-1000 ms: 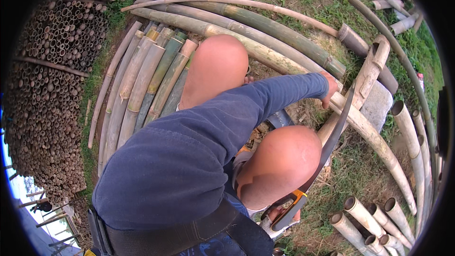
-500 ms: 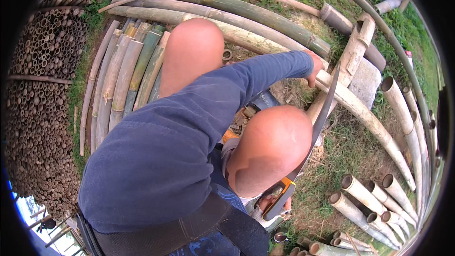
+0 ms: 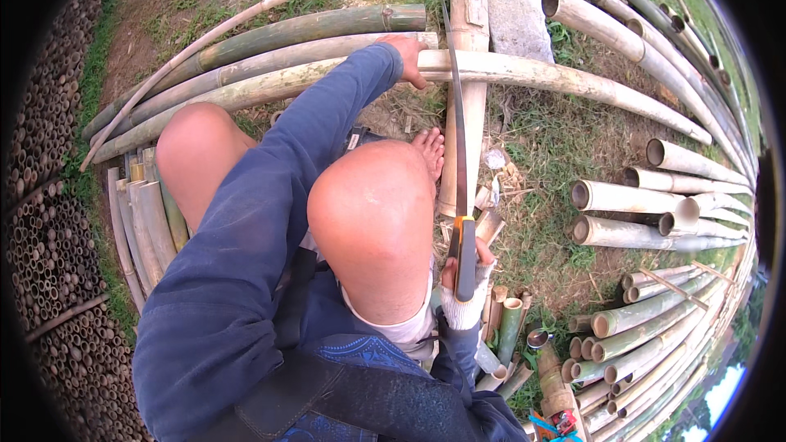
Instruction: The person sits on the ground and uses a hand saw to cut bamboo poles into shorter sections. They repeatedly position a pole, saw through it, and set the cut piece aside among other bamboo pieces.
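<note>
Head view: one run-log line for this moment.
left hand: holding pale bamboo pole; right hand: holding saw; blade: crosses pole in view, contact unclear

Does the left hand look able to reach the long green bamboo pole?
Probably yes: the left hand is near the uncovered cut end of the long green bamboo pole, though it may have to release the pale bamboo pole.

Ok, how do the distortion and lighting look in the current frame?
Head view: fisheye bends the long pale pole and the corners go black; head view: the sky patch at lower right looks washed out; head view: daylight leaves a soft sheen on the right knee.
</note>
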Action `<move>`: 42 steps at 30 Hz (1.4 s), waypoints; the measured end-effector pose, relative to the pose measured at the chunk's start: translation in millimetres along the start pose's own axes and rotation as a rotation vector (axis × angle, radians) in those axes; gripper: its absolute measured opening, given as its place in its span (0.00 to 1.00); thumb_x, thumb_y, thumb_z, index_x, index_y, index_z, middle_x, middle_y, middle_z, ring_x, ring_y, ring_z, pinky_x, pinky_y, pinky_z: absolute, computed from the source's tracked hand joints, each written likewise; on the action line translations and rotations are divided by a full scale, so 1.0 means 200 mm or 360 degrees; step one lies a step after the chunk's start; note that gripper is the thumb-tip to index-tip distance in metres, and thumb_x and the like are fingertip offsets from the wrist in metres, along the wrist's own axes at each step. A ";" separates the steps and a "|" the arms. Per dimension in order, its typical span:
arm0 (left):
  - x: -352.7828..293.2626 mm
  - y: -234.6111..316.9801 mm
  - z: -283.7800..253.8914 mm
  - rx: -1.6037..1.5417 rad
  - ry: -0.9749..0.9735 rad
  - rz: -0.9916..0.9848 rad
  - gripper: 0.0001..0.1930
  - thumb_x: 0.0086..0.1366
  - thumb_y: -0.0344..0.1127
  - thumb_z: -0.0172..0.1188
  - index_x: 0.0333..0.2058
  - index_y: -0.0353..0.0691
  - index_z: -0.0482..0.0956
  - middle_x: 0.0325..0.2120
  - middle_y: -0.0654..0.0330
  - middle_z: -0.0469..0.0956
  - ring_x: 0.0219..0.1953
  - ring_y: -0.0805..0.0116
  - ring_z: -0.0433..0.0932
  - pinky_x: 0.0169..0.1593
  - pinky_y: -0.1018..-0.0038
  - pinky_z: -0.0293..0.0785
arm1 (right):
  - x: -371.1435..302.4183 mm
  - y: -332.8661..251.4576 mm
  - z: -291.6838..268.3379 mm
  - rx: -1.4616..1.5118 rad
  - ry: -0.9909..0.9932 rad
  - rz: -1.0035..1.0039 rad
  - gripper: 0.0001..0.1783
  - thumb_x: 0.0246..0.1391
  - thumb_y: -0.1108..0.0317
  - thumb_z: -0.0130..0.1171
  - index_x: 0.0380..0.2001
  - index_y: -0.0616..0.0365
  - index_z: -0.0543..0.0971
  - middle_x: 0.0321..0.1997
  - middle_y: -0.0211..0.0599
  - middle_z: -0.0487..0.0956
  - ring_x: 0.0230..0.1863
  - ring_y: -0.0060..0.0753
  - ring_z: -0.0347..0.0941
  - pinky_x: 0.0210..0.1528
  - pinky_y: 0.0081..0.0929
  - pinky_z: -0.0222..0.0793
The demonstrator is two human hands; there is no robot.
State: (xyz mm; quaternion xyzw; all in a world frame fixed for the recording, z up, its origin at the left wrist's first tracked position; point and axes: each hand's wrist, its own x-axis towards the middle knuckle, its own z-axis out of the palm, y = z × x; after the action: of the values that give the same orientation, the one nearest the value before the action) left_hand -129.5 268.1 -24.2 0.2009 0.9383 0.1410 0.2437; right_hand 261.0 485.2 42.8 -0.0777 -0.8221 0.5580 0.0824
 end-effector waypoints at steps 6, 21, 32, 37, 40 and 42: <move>0.03 -0.01 0.02 0.0076 0.0080 -0.0078 0.47 0.40 0.60 0.78 0.61 0.44 0.80 0.49 0.46 0.85 0.52 0.49 0.84 0.60 0.58 0.77 | 0.28 -0.17 0.01 -0.0108 -0.0008 -0.0273 0.26 0.58 0.77 0.58 0.60 0.62 0.70 0.45 0.36 0.74 0.39 0.24 0.70 0.45 0.24 0.69; -0.07 0.08 0.03 0.0098 0.0145 -0.0121 0.49 0.41 0.58 0.79 0.63 0.45 0.77 0.53 0.46 0.83 0.57 0.48 0.81 0.64 0.56 0.73 | 0.54 0.31 0.32 0.0468 -0.0142 -0.0022 0.34 0.56 0.78 0.59 0.67 0.64 0.67 0.61 0.43 0.74 0.60 0.33 0.74 0.64 0.29 0.69; -0.09 0.10 0.04 0.0135 0.0178 -0.0103 0.52 0.43 0.59 0.78 0.66 0.42 0.72 0.50 0.40 0.84 0.55 0.43 0.82 0.63 0.55 0.75 | 0.48 0.39 0.30 0.0427 -0.0151 0.0024 0.29 0.60 0.77 0.62 0.64 0.63 0.67 0.52 0.38 0.78 0.52 0.26 0.77 0.57 0.26 0.73; -0.11 0.10 0.04 0.0136 0.0164 -0.0108 0.52 0.44 0.61 0.77 0.66 0.43 0.72 0.50 0.41 0.84 0.55 0.43 0.82 0.63 0.55 0.74 | 0.46 0.46 0.34 0.0465 -0.0123 0.0103 0.32 0.58 0.79 0.61 0.66 0.62 0.67 0.51 0.37 0.76 0.49 0.25 0.74 0.54 0.24 0.72; -0.11 0.10 0.05 0.0151 0.0179 -0.0129 0.51 0.45 0.61 0.77 0.66 0.44 0.72 0.50 0.42 0.84 0.54 0.44 0.82 0.62 0.55 0.75 | 0.45 0.47 0.35 0.0453 -0.0090 0.0100 0.34 0.57 0.79 0.62 0.67 0.62 0.67 0.53 0.38 0.76 0.49 0.26 0.73 0.54 0.25 0.72; -0.11 0.10 0.05 0.0143 0.0192 -0.0138 0.51 0.45 0.60 0.77 0.66 0.44 0.72 0.50 0.42 0.84 0.54 0.44 0.83 0.62 0.55 0.75 | 0.47 0.43 0.34 0.0524 -0.0112 0.0172 0.35 0.57 0.77 0.65 0.67 0.64 0.67 0.59 0.44 0.76 0.54 0.29 0.74 0.58 0.25 0.71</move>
State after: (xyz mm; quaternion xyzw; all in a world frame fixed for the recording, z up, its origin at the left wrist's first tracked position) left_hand -100.3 277.6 -15.4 0.1620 0.9645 0.0998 0.1832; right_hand 158.0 476.3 -57.7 -0.0875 -0.7166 0.6910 0.0350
